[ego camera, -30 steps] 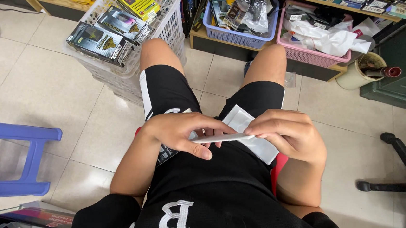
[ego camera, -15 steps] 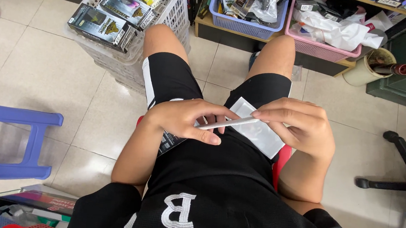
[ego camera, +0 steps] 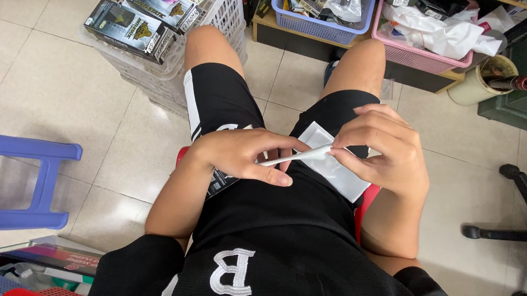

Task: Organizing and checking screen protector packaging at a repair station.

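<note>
While baskets [ego camera: 176, 66] crowd the tiled floor [ego camera: 42, 87], both hands pinch a white strip [ego camera: 294, 158].

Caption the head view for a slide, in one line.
Seated person's left hand and right hand hold a thin white strip over a white packet on their lap, baskets of goods ahead.

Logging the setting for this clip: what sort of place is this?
Probably a small shop or stockroom: a white basket of boxed goods, blue and pink baskets of packaged items on a low shelf, tiled floor.
</note>
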